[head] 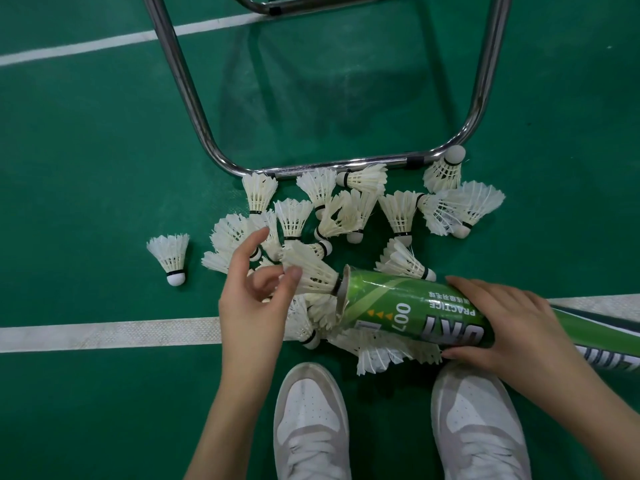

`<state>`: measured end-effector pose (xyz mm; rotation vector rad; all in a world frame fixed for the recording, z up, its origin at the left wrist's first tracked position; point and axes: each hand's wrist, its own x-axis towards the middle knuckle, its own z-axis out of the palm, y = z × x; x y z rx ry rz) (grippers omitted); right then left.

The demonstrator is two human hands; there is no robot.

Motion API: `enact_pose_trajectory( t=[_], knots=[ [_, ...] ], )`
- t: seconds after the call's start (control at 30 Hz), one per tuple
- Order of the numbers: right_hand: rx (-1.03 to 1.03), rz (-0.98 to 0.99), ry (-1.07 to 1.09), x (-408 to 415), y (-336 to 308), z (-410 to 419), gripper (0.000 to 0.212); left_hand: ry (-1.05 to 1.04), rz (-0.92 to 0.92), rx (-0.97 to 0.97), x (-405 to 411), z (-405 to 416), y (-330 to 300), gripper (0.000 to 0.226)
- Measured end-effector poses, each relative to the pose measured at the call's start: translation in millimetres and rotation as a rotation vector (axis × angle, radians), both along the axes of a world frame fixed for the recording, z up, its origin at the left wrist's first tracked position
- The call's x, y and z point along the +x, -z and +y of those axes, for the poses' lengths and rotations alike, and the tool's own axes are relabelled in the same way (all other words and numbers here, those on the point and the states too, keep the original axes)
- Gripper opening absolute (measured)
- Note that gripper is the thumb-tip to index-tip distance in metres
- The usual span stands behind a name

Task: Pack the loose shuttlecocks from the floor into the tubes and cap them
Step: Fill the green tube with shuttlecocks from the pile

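Observation:
My right hand (pixel 498 320) grips a green shuttlecock tube (pixel 408 306) that lies nearly level above the floor, its open mouth pointing left. One white shuttlecock (pixel 308 270) sticks out of that mouth, cork end inside and feathers outside. At those feathers is my left hand (pixel 254 292), its thumb tip touching them, index finger raised and the other fingers loosely curled round nothing. Several loose white shuttlecocks (pixel 346 209) lie heaped on the green floor behind and under the tube. A single shuttlecock (pixel 171 256) stands apart to the left.
A chrome tubular chair frame (pixel 194 109) rests on the floor just behind the heap, its crossbar touching the farthest shuttlecocks. White court lines (pixel 104 332) cross the green floor. My two white shoes (pixel 311 420) stand below the tube.

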<state>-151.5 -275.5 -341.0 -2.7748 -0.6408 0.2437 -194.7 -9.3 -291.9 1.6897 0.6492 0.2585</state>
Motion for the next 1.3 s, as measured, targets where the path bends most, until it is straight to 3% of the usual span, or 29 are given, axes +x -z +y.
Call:
enact_pose_trajectory(
  t=[0.4,0.63,1.0,1.3],
  knots=[
    [0.013,-0.022,-0.007,3.0,0.7,-0.6,0.097,0.135,0.036,-0.286,1.8,-32.9,7.3,0.046],
    [0.008,-0.004,0.005,3.8,1.0,-1.5,0.096,0.192,0.081,-0.3,1.1,-37.2,7.1,0.048],
    [-0.004,0.001,0.002,-2.0,0.3,-0.8,0.097,0.335,0.13,-0.307,-0.8,-42.4,11.1,0.069],
    [-0.014,-0.033,-0.022,-5.5,1.4,0.8,0.097,0.486,0.174,-0.309,-5.0,-39.3,6.7,0.064]
  ],
)
